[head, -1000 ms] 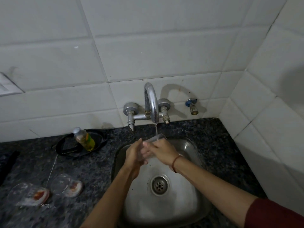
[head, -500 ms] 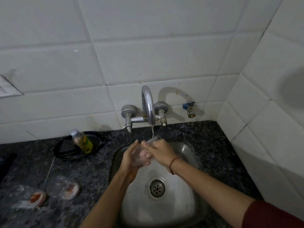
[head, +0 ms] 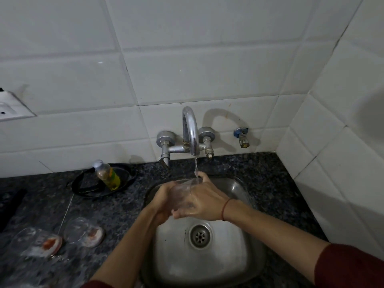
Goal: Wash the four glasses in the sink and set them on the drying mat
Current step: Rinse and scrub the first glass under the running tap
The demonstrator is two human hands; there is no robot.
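I hold a clear glass (head: 184, 194) over the steel sink (head: 239, 256), its mouth under the thin stream from the tap (head: 190, 129). My left hand (head: 164, 201) cups the glass from the left. My right hand (head: 204, 202) wraps it from the right, with a fingertip on the rim at the water. Two more clear glasses (head: 83, 231) (head: 37, 243) stand upside down on the dark counter at the lower left, on a faint transparent sheet whose edges are hard to make out.
A small bottle of yellow-green liquid (head: 107, 175) stands on a black tray (head: 87, 186) behind the glasses. The speckled granite counter (head: 116, 208) surrounds the sink. White tiled walls close in at the back and right. A small valve (head: 242, 137) sticks out right of the tap.
The glass has tilted and turned between my hands under the running water. My right hand has slid further over it, and the view has shifted slightly.
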